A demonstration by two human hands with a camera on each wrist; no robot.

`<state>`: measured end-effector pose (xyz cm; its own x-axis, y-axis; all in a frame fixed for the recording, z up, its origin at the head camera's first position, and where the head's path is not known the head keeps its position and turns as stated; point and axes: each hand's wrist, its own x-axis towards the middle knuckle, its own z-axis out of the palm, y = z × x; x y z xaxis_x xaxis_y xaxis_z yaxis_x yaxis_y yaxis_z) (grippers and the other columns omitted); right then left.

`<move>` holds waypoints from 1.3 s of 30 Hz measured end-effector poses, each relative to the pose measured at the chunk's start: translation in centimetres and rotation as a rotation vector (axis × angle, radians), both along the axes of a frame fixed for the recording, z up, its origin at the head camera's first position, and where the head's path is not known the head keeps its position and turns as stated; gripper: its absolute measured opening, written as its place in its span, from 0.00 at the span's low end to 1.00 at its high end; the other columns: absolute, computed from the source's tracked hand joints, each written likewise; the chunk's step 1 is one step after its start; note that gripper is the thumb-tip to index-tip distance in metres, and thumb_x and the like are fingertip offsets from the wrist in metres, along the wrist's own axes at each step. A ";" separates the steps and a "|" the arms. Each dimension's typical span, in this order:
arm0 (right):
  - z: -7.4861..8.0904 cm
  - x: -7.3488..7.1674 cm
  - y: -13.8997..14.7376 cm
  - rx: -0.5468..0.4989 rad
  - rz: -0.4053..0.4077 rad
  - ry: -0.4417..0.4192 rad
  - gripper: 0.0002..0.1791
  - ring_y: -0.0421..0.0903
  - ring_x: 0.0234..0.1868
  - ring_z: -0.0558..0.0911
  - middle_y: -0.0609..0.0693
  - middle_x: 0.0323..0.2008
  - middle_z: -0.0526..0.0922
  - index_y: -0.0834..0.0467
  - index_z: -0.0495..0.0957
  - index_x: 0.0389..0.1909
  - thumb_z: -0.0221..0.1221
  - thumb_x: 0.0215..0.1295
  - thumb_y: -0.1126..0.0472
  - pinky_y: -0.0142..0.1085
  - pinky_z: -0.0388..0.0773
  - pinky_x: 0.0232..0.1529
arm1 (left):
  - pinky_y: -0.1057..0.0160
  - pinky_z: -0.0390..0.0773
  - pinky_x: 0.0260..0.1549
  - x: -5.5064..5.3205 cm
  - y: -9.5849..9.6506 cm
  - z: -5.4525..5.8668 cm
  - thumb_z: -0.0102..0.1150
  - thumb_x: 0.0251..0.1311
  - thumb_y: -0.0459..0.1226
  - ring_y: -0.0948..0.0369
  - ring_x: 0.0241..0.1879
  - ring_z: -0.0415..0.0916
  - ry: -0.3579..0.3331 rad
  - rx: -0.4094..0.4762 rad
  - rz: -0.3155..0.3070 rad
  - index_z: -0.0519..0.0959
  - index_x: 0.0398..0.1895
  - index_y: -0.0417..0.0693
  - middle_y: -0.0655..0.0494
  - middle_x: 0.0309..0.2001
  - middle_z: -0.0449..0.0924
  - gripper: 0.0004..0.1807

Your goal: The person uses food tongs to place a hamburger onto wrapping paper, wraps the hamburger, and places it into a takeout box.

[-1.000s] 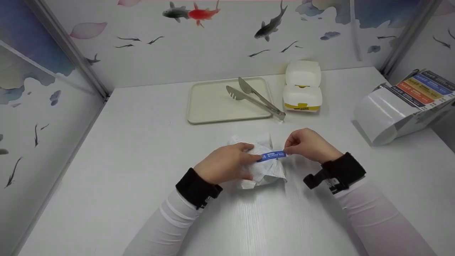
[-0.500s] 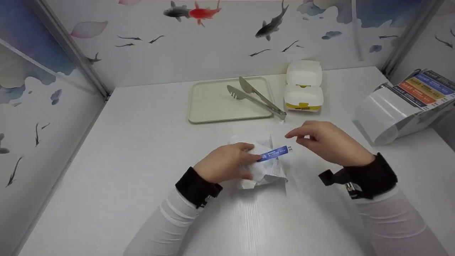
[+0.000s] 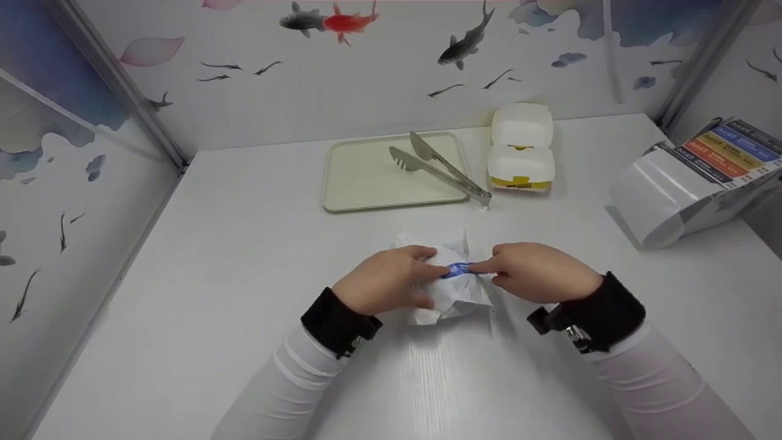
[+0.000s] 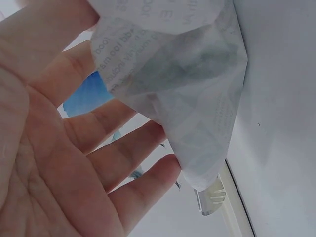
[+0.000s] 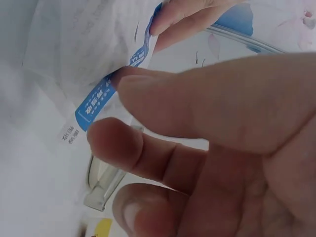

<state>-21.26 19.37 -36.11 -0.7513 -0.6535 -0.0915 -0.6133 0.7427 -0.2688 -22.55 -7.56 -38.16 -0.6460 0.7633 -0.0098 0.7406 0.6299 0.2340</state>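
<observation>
A crumpled white paper-wrapped packet (image 3: 455, 299) lies on the table in front of me. My left hand (image 3: 385, 281) holds it from the left, fingers along the far side and thumb nearer me. Printed text shows on its wrapper (image 4: 192, 89) in the left wrist view. Across the packet's top runs a blue sticker strip (image 5: 94, 106) with white lettering, one end under a left fingertip. With an extended index finger, my right hand (image 3: 544, 272) presses the strip onto the paper. Its other fingers are bent and hold nothing.
Behind the packet sits a beige tray (image 3: 360, 189) with metal tongs (image 3: 443, 174) lying over its right side. An open white-and-yellow clamshell box (image 3: 520, 165) stands beside it. A sticker dispenser with coloured label strips (image 3: 684, 177) is at the right edge.
My right hand let go of the strip's free end, lifted away, then came back with its index finger on the strip. That end now lies down against the packet. The left hand stayed put.
</observation>
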 end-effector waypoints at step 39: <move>-3.4 -3.6 -0.3 -0.518 -0.356 -0.678 0.26 0.39 0.43 0.82 0.48 0.45 0.86 0.73 0.73 0.69 0.53 0.79 0.60 0.33 0.80 0.47 | 0.51 0.79 0.68 -0.3 -0.1 0.0 0.76 0.61 0.47 0.49 0.70 0.77 -0.044 0.005 0.028 0.80 0.70 0.56 0.44 0.72 0.76 0.33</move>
